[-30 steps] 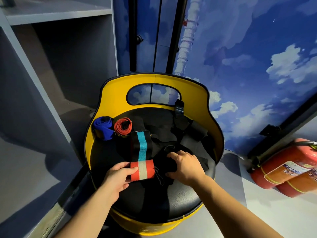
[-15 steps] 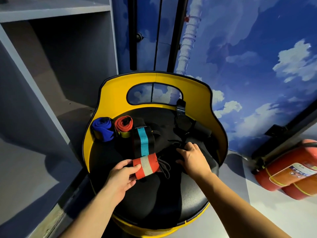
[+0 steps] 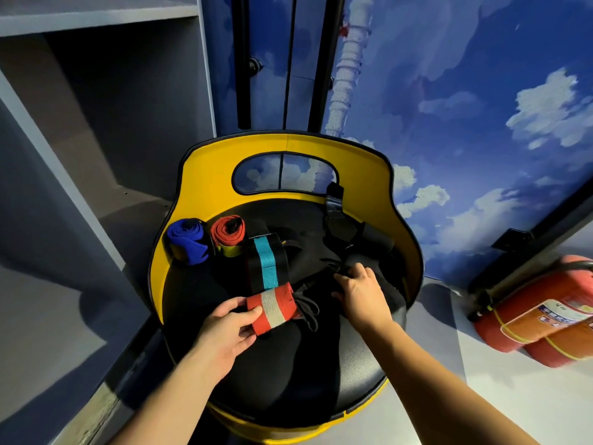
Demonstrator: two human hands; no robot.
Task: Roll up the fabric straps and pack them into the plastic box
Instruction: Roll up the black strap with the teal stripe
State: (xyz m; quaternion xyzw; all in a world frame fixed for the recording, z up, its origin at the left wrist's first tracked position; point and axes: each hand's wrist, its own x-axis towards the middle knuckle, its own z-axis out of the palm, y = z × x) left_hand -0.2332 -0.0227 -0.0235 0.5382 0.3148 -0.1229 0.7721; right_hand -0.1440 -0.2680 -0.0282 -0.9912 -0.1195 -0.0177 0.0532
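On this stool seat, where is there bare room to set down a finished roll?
Bare black seat lies near the front rim, between the two forearms, and left of the left hand. Crowded: blue roll and red roll at back left, black straps at back right.

No legible txt; fire extinguisher (image 3: 542, 311) label (blue/white print) too blurry to read.

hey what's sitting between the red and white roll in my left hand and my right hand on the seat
In the head view, a loose tangle of thin black cord lies on the black seat between the red and white roll and the right hand.
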